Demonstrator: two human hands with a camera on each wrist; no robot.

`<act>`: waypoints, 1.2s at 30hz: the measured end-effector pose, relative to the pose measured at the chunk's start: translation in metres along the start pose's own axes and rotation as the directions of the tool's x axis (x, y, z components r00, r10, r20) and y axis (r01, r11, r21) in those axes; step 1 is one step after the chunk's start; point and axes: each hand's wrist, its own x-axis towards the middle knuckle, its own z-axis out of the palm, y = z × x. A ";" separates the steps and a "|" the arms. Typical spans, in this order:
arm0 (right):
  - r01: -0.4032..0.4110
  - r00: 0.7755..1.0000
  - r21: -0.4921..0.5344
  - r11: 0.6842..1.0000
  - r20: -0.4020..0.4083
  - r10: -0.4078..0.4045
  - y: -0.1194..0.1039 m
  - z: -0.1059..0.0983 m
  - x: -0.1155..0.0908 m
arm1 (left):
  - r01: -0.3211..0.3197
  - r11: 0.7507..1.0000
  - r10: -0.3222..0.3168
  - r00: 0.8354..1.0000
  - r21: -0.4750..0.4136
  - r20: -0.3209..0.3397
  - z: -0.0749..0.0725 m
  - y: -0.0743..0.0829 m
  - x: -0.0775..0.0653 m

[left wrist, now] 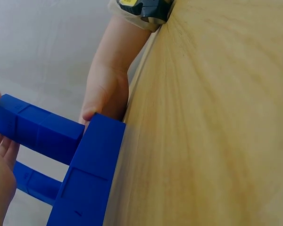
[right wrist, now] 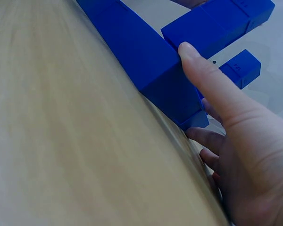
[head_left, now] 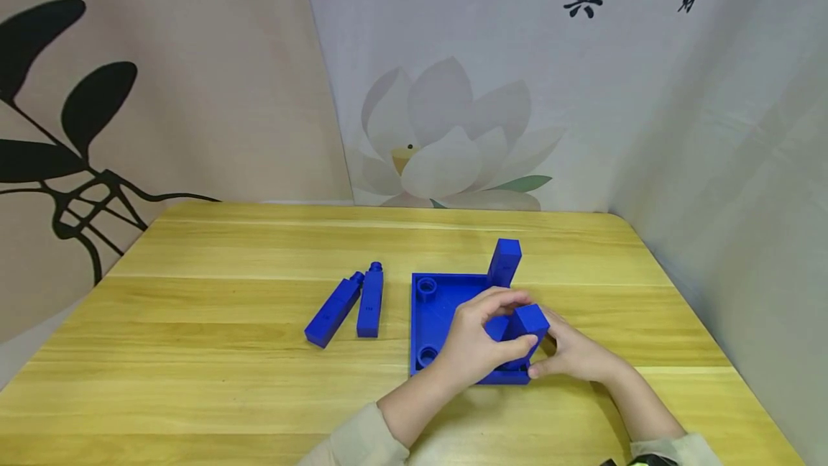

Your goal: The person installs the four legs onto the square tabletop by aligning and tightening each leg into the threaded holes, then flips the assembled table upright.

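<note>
A square blue tray (head_left: 446,318) with raised rims lies on the table. At its near right corner stands a thick blue square post (head_left: 532,318), gripped near the top by my left hand (head_left: 475,340), thumb on the near side and fingers behind. My right hand (head_left: 578,354) holds the tray's right near corner; in the right wrist view its thumb (right wrist: 203,70) lies against the corner rim and the fingers reach along the side. A second blue post (head_left: 504,262) rises upright at the far right corner. The foot of the gripped post is hidden in the head view.
Two loose blue posts (head_left: 370,304) with narrow knobbed ends lie left of the tray on the wooden table (head_left: 194,351). Round sockets (head_left: 427,288) show in the tray's left corners. A printed curtain (head_left: 453,135) hangs behind the table.
</note>
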 end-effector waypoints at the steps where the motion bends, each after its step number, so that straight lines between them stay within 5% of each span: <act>1: 0.002 1.000 -0.002 1.000 0.001 -0.002 0.000 0.000 0.000 | -0.012 1.000 0.012 1.000 0.015 -0.003 0.000 -0.002 0.000; 16: 0.034 0.999 -0.009 0.999 -0.006 -0.034 0.003 0.000 0.000 | -0.058 0.994 0.062 0.997 0.098 -0.042 0.001 -0.007 -0.001; 23: 0.069 0.998 0.001 0.998 0.005 -0.069 0.005 -0.001 0.001 | -0.037 0.999 0.038 0.999 0.026 -0.007 -0.003 0.029 0.000; 36: 0.049 0.999 -0.012 0.999 -0.003 -0.050 0.002 0.000 0.001 | -0.103 0.994 0.101 0.994 0.034 0.033 0.002 -0.010 -0.002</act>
